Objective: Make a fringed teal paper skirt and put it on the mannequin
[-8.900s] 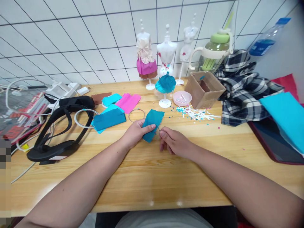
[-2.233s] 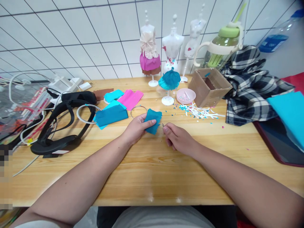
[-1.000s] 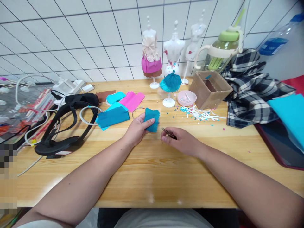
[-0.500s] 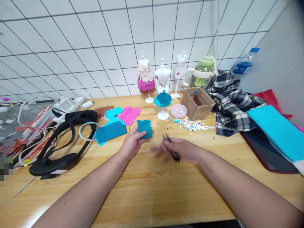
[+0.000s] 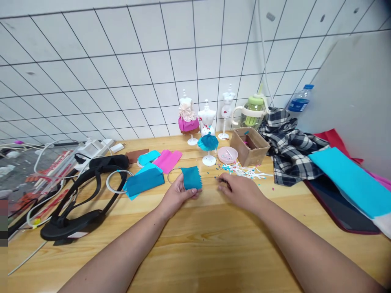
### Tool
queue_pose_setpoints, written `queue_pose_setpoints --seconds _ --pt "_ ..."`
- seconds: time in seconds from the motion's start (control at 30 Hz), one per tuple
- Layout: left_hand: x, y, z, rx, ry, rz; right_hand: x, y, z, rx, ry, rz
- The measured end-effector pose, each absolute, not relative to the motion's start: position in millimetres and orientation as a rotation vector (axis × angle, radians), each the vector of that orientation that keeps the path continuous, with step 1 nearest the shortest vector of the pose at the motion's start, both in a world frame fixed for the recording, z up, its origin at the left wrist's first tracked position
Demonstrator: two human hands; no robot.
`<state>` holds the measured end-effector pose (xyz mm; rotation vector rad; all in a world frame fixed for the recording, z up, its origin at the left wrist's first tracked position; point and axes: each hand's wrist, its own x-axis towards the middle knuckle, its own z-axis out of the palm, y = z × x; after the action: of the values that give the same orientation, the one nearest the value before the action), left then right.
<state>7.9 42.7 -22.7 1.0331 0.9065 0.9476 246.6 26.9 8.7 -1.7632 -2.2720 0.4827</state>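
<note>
My left hand (image 5: pixel 178 195) pinches a small rectangular piece of teal cloth (image 5: pixel 191 178) with a jagged right edge, just above the table. My right hand (image 5: pixel 241 191) is low over the tabletop to its right, fingers curled. A dark tip of the scissors (image 5: pixel 216 178) shows at its fingertips; the rest is hidden under the hand. Behind the hands stands a white mini dress form (image 5: pixel 207 118) with a teal ruffled skirt (image 5: pixel 208 142). Paper-like scraps (image 5: pixel 244 170) in white, blue and pink lie just beyond my right hand.
A dressed form (image 5: pixel 187 118) and a bare form (image 5: pixel 227 106) stand by the wall. Nearby are a pink dish (image 5: pixel 227 154), cardboard box (image 5: pixel 249 149), green-lidded jug (image 5: pixel 255 110) and plaid cloth (image 5: pixel 293 154). Folded teal cloth (image 5: pixel 145 183), a pink piece (image 5: pixel 168 160) and a black headset (image 5: pixel 73 226) lie left.
My right hand has turned palm down and moved forward toward the scraps, bringing the scissors to the tabletop. My left hand still holds the teal cloth, slightly turned. The camera view has tilted up.
</note>
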Motion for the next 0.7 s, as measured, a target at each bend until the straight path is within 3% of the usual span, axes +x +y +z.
queue_pose_setpoints --seconds 0.23,0.37,0.57,0.7 --pt "7.6 41.4 -20.1 1.134 0.905 1.04 230.1 13.2 -2.1 -1.44 -2.542 0.793" --pt "8.1 41.6 -18.7 1.15 0.866 1.043 226.5 17.3 -5.8 -1.483 -2.164 0.861" --pt "12.4 33.8 -20.9 1.228 0.727 0.788 213.0 18.6 -8.8 -1.294 -1.521 1.395" --pt "14.5 30.2 -23.1 1.323 0.65 0.672 213.0 19.0 -14.5 -1.263 -1.471 1.377"
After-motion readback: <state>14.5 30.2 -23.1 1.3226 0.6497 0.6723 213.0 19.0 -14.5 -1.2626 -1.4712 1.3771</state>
